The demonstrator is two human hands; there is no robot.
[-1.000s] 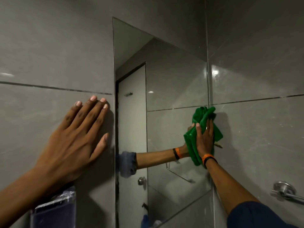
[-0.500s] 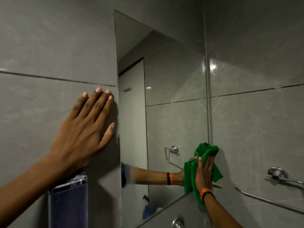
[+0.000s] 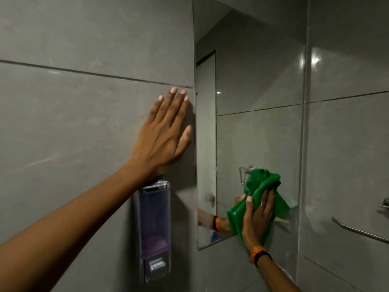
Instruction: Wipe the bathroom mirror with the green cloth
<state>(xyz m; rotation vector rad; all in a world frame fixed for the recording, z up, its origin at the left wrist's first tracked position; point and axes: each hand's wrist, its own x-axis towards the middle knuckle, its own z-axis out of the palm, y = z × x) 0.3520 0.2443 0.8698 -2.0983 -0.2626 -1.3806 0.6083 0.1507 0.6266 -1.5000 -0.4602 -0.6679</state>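
Note:
A tall frameless mirror (image 3: 256,85) is fixed to the grey tiled wall. My right hand (image 3: 257,218) presses a bunched green cloth (image 3: 261,184) flat against the mirror's lower part, near its bottom edge and a little in from its right edge. The cloth spreads above and to both sides of the hand. My left hand (image 3: 164,138) lies flat on the wall tile just left of the mirror's left edge, fingers together, holding nothing. The mirror reflects my forearm and the cloth.
A clear soap dispenser (image 3: 154,228) with purple liquid hangs on the wall right under my left wrist. A chrome towel bar (image 3: 357,230) with its mount (image 3: 385,204) runs along the wall at lower right, close to the mirror's corner.
My right hand has drawn the cloth down the mirror from mid-height to the bottom edge, then slightly left. The view has shifted so the dispenser shows fully. The left hand stays on the tile.

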